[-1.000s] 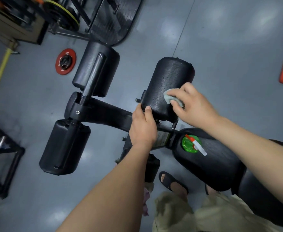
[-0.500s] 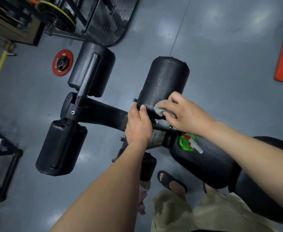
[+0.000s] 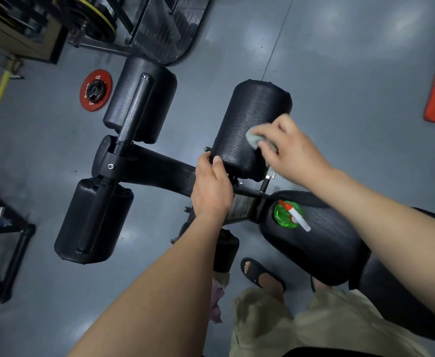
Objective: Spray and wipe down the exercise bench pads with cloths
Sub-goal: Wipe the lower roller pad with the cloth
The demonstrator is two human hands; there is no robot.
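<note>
Here the right hand (image 3: 291, 150) clutches a small crumpled grey cloth (image 3: 253, 139) against the side of the black textured cylindrical roller pad (image 3: 247, 117), whose near end the left hand (image 3: 211, 189) grips. A green plastic spray bottle (image 3: 287, 215) sits on the black padded seat (image 3: 322, 243) near the right forearm

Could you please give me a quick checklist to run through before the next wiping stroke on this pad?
1. Cloth in right hand, against the roller pad: ok.
2. Left hand grips that pad's near end, steadying it: ok.
3. Spray bottle stands on the seat pad, clear of both hands: ok.
4. Pad surface wet with spray: cannot tell.
5. Lower left roller pad already wiped: cannot tell.
</note>
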